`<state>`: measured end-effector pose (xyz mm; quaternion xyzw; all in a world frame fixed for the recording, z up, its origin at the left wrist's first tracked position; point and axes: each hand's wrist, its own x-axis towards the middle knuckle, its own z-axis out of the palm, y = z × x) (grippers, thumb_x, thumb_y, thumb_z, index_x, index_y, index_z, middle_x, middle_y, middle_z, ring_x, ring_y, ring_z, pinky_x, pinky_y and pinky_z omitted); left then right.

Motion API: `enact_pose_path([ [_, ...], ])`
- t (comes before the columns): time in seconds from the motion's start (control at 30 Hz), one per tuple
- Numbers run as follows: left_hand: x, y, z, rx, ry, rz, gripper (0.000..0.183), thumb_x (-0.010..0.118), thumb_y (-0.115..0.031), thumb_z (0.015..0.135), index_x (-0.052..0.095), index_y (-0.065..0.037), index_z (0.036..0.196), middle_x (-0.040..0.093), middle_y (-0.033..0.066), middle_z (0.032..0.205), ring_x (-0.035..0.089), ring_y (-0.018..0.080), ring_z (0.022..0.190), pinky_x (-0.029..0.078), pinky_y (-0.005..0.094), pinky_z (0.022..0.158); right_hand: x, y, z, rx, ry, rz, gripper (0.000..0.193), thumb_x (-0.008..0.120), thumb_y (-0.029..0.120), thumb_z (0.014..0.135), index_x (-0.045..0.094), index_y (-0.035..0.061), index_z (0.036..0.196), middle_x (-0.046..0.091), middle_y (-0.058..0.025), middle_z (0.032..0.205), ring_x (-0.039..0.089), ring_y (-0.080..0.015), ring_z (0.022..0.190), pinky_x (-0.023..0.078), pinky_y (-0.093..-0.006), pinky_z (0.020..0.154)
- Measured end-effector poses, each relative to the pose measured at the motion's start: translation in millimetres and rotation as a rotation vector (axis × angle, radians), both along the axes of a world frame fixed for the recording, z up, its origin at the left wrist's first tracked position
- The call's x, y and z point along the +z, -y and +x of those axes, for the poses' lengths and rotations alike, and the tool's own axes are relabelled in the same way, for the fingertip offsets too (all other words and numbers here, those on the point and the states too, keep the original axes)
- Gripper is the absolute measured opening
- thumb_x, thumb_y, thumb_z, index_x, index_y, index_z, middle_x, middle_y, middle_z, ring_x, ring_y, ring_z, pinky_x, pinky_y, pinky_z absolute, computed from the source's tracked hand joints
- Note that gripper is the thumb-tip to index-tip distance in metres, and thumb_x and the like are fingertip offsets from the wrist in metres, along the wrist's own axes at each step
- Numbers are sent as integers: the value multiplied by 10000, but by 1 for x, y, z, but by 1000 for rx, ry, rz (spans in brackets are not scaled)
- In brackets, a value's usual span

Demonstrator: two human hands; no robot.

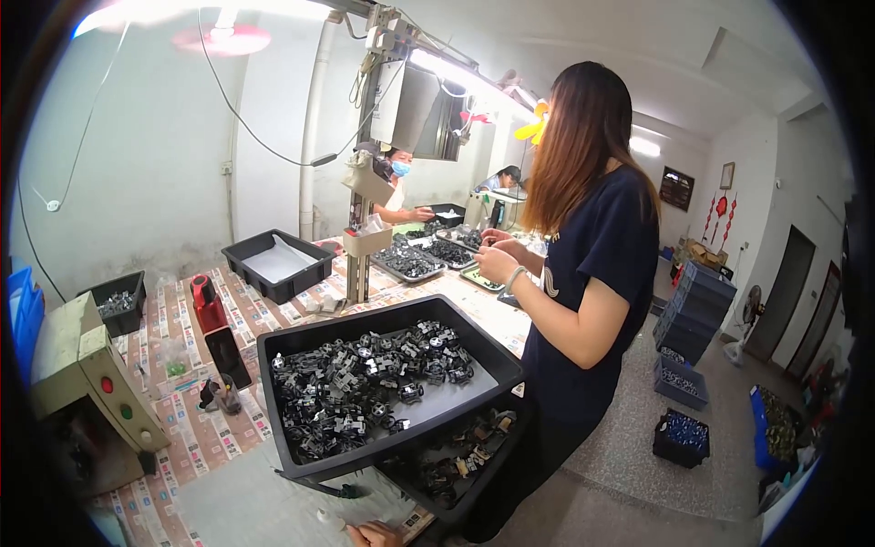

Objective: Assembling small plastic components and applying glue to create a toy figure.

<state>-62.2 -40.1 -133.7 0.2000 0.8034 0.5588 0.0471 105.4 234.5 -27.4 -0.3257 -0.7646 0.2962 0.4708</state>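
Observation:
At the lower edge only a small part of one hand shows, which looks like my right hand [374, 535]. Its fingers are mostly cut off by the frame, so what it holds cannot be made out. Close to its fingertips is a small whitish bottle [329, 521]. My left hand is out of the picture. Above the hand, a large black tray [474, 330] holds a heap of small black and silver toy-car-like parts [365, 378]. It rests partly over a lower black bin [415, 500] with brownish and dark parts in it.
A beige machine [91, 383] with red and green buttons stands left. Nearby are a red tool [208, 304], a phone [228, 356] and a black tray [281, 284] lined with white. A standing person [588, 246] works at right; others sit behind. Crates [694, 314] line the floor.

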Motion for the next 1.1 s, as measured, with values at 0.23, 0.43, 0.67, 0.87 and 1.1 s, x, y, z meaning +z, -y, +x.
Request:
enact_pose_path([
  [0.23,132,-37,49,-232,-358,-219,135,533,-111,833,591,-27,921,545,118,679,504,207,589,419,310,553,20,2,9,-43,-7,76,211,619,136,740,529,41,574,508,-126,551,500,-316,513,379,-393,462],
  [0.43,141,-38,57,-223,-299,-224,150,530,-129,842,595,-29,932,553,111,689,501,204,589,421,306,557,4,1,8,-55,-13,53,265,614,155,755,497,40,546,477,-123,521,483,-313,489,365,-391,447],
  [0.67,157,-42,62,-235,-234,-227,155,515,-136,856,599,-28,929,572,103,704,514,193,597,428,299,562,1,1,11,-28,34,4,236,613,147,744,508,41,562,489,-126,541,491,-318,515,375,-395,464],
  [0.87,148,-41,60,-223,-245,-208,155,516,-137,857,599,-25,924,574,111,710,519,197,602,433,302,569,8,4,11,-35,6,4,192,622,155,731,544,40,598,528,-130,581,515,-324,562,402,-411,501],
  [1.1,147,-42,60,-232,-274,-196,155,509,-129,859,595,-17,923,568,121,704,515,204,605,433,308,577,10,2,13,-30,28,30,195,627,140,725,533,38,588,522,-125,579,511,-321,558,396,-407,498],
])
